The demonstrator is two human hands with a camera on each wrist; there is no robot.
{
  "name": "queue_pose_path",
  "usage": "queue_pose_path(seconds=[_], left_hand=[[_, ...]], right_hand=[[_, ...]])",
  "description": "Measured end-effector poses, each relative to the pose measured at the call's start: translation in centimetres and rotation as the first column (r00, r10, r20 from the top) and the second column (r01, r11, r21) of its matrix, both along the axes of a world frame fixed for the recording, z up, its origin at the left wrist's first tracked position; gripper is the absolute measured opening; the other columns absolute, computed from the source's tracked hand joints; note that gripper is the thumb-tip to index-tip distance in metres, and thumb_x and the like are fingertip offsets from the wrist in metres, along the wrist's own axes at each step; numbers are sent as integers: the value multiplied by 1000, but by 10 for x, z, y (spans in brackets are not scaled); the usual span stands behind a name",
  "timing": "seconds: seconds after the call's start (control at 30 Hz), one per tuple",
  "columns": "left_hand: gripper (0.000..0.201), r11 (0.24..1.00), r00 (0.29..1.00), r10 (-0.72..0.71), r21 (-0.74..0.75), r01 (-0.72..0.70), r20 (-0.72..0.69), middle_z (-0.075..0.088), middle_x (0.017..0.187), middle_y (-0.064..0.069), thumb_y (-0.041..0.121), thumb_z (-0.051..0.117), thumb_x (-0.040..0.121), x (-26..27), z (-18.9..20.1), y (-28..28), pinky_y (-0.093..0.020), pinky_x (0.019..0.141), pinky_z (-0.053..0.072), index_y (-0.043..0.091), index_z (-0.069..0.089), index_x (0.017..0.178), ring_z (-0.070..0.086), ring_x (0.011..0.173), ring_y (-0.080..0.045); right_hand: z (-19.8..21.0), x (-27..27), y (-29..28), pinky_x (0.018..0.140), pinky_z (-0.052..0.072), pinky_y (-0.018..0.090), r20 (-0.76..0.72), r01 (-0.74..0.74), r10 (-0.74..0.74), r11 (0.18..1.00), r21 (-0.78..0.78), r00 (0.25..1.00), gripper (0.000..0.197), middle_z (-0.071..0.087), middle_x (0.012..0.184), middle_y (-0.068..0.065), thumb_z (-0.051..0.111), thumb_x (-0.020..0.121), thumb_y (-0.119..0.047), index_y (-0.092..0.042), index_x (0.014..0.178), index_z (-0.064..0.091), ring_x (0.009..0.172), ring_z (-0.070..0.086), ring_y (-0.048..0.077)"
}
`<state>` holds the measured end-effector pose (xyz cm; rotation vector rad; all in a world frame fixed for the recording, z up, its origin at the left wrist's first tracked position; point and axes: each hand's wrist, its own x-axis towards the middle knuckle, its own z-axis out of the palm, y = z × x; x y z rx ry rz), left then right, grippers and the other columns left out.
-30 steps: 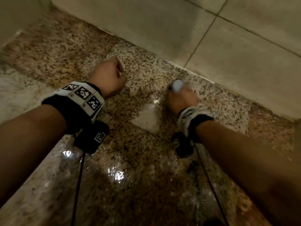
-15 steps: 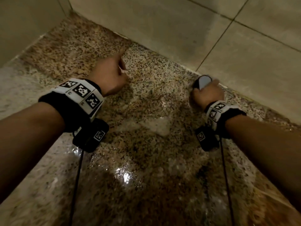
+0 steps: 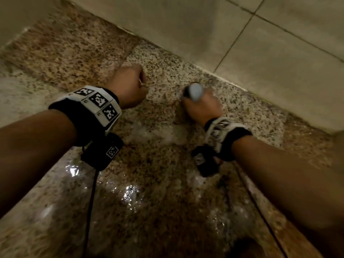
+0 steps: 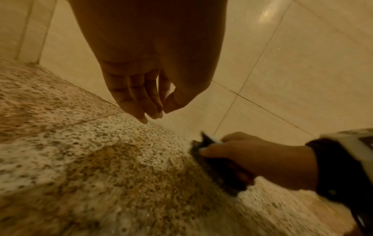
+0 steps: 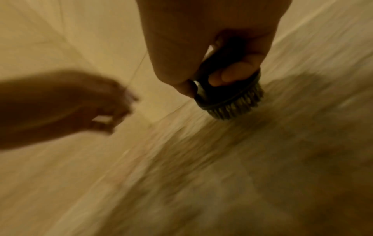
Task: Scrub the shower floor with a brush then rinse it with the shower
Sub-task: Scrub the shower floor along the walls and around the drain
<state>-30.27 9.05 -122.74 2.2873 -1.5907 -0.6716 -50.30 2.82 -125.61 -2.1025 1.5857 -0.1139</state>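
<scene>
Down low, right hand (image 3: 202, 107) fisted round brush (image 5: 232, 99).

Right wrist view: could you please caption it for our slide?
Right hand grips a dark scrub brush, bristles down on the blurred floor.

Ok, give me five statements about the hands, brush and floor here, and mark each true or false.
1. The right hand grips the brush. True.
2. The brush's bristles point up, away from the floor. False: they face down onto the floor.
3. The left hand holds a shower head. False: it holds nothing, its fingers loosely curled above the floor.
4. White foam lies on the wet floor near the brush. True.
5. The brush is scrubbing the wall. False: it is on the floor, near the wall's base.
</scene>
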Motion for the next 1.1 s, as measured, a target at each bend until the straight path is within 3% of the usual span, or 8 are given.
queue_pose_path(seconds=[0.07,0.13,0.27,0.47,0.57,0.7,0.87,1.1], left_hand=[[13,999,999,-47,26,48,-18,55,97,-9,16,49,93,-9,1,-3,-33,67,37,11,52,105,48,83,-26],[13,995,993,-102,16,103,-53,56,98,-10,14,49,91,-21,2,-6,-34,68,39,11,52,104,48,84,-27],[15,988,981,-153,-35,150,-118,53,92,-7,13,52,89,-26,0,0,-29,68,33,8,52,103,47,83,-23],[11,998,999,-39,57,41,-29,57,94,-7,17,52,92,9,6,14,-32,68,37,14,50,102,49,83,-25],[14,994,997,-76,75,75,16,58,96,-9,18,51,92,3,8,13,-32,67,37,13,51,105,50,82,-25],[11,981,985,-167,97,170,-38,55,98,-10,14,49,92,-29,3,0,-32,68,36,12,51,103,48,85,-27],[13,954,954,-296,33,298,-49,60,100,-10,15,54,90,-65,-5,-13,-27,71,35,11,53,102,50,86,-24],[14,973,972,-230,-3,230,-55,59,97,-8,16,55,89,-45,6,-2,-28,70,35,13,53,102,52,87,-25]], right_hand=[[1,-65,-17,73,39,28,-172,294,-296,955,-41,940,78,60,118,20,50,92,-50,2,145,24,103,59,36],[-7,-103,-12,73,43,32,-283,387,-377,922,-20,882,89,59,122,24,52,89,-54,-6,152,12,104,60,41],[-29,-72,22,83,50,39,-269,312,-284,948,67,920,88,59,124,24,52,85,-59,-21,153,12,106,59,43],[-25,51,76,80,53,41,-87,-183,208,955,233,974,77,56,123,20,52,92,-48,-16,151,14,102,59,40],[-29,67,80,67,48,35,42,-147,141,933,327,989,79,58,121,17,58,89,-48,-19,149,14,95,60,36],[-12,-14,35,70,42,31,69,157,-171,972,175,983,79,60,120,12,61,86,-51,-20,146,21,97,61,32],[-3,-145,7,63,45,30,-230,474,-445,876,92,866,90,62,117,17,56,82,-58,-20,152,14,85,61,36],[-27,-26,59,76,43,32,-32,174,-171,962,212,985,67,58,118,17,57,89,-45,-14,142,28,107,57,37]])
